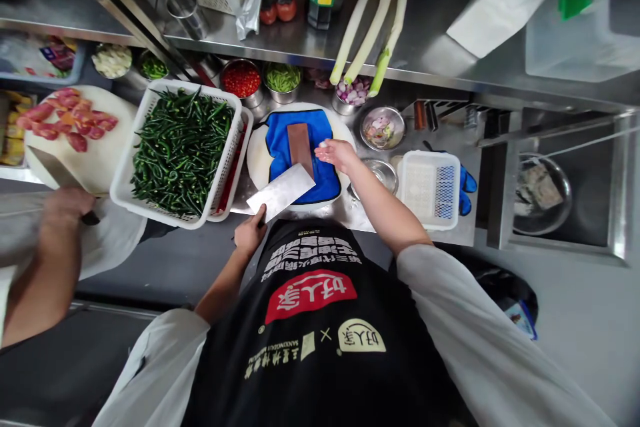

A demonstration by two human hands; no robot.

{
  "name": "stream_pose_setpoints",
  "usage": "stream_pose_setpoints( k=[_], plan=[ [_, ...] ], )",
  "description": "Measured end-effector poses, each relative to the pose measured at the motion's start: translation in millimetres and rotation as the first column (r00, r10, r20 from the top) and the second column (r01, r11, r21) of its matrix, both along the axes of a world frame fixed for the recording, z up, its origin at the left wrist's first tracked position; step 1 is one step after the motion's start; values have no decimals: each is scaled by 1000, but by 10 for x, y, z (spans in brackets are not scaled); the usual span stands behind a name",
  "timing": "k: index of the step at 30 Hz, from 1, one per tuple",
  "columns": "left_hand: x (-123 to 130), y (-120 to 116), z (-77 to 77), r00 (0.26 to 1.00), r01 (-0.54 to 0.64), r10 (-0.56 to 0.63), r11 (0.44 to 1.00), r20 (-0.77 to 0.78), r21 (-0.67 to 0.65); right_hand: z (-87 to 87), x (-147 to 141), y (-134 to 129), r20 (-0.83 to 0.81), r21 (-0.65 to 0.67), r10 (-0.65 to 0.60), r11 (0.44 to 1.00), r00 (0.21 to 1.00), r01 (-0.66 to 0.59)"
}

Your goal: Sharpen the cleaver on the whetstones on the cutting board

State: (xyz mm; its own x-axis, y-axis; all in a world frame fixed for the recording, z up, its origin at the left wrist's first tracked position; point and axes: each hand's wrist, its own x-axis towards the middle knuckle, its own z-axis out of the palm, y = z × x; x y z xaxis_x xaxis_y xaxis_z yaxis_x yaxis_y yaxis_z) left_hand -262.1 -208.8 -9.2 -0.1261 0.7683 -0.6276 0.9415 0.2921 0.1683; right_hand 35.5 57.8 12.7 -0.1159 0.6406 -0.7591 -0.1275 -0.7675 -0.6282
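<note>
My left hand grips the handle of a cleaver, its broad blade slanting up to the right over the near end of a whetstone. The brown stone lies on a blue cloth, which is spread across a round white cutting board. Just right of the stone, my right hand hovers with its fingers loosely apart, and I see nothing held in it. A steel bowl sits partly behind my right forearm.
Left stands a white basket of green chillies; beyond it a co-worker's hand holds a knife by sliced meat. Right are a white plastic basket and a sink. Scallion stalks overhang the shelf edge above bowls of chopped ingredients.
</note>
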Motion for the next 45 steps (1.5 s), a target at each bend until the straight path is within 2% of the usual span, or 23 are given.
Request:
stream_pose_setpoints(
  k=[2,4,6,8,11,13,14,17,20,21,23,25,27,29,31,33,36,37,38,39,43,44,45],
  plan=[
    [18,7,5,1000,6,-6,1000,7,3,19,-309,82,119,56,166,983,979,-173],
    [38,22,10,1000,2,-2,1000,20,2,-7,-496,140,226,131,276,942,934,-310],
    [52,42,5,999,-6,6,1000,36,3,-43,-539,161,337,235,309,887,889,-398],
    [58,71,-12,998,-11,10,1000,54,16,-66,-458,111,492,315,281,825,824,-469],
    [70,134,-44,997,4,-6,999,78,34,-97,-227,-156,724,244,263,767,638,-594],
    [91,179,-56,996,29,-31,999,86,28,-150,-88,-420,765,110,349,758,541,-643],
    [105,201,-59,995,45,-46,999,87,21,-192,-37,-547,746,46,407,758,527,-650],
    [144,317,-73,992,92,-92,996,86,4,-351,30,-750,653,-84,531,759,540,-645],
    [146,634,-109,990,116,-117,993,75,8,-504,6,-568,616,-158,591,741,522,-652],
    [137,785,-125,990,122,-123,992,68,15,-546,-7,-450,616,-162,587,747,525,-645],
    [112,1075,-157,989,136,-138,990,52,46,-608,-17,-243,636,-122,522,796,569,-593],
    [94,1211,-173,987,151,-154,986,44,75,-625,13,-207,656,-70,445,840,610,-537],
    [102,1108,-158,982,174,-178,983,63,53,-585,85,-390,631,-81,447,851,635,-518],
    [137,880,-124,972,199,-195,980,129,-13,-514,159,-651,580,-142,493,845,649,-516],
    [169,776,-99,965,206,-190,976,183,-69,-464,170,-743,549,-185,505,850,666,-492],
    [159,965,-105,971,184,-174,982,164,-50,-474,93,-530,569,-181,478,867,669,-464],
    [89,1514,-164,982,159,-165,985,89,66,-574,-51,7,609,-146,388,912,692,-383],
    [76,1612,-176,983,155,-163,983,83,93,-595,-62,89,616,-144,369,921,696,-362],
    [79,1617,-175,982,157,-165,983,88,94,-595,-44,76,615,-152,371,922,696,-357],
    [98,1523,-160,980,161,-168,984,102,74,-574,-1,-31,606,-171,392,914,692,-368],
    [274,762,-71,961,197,-172,975,215,-101,-417,200,-739,565,-260,499,863,657,-432],
    [304,686,-66,960,190,-160,975,228,-118,-401,195,-777,566,-267,504,861,652,-433],
    [316,706,-75,965,170,-142,979,221,-112,-404,158,-716,576,-258,494,866,651,-428]
  ],
)
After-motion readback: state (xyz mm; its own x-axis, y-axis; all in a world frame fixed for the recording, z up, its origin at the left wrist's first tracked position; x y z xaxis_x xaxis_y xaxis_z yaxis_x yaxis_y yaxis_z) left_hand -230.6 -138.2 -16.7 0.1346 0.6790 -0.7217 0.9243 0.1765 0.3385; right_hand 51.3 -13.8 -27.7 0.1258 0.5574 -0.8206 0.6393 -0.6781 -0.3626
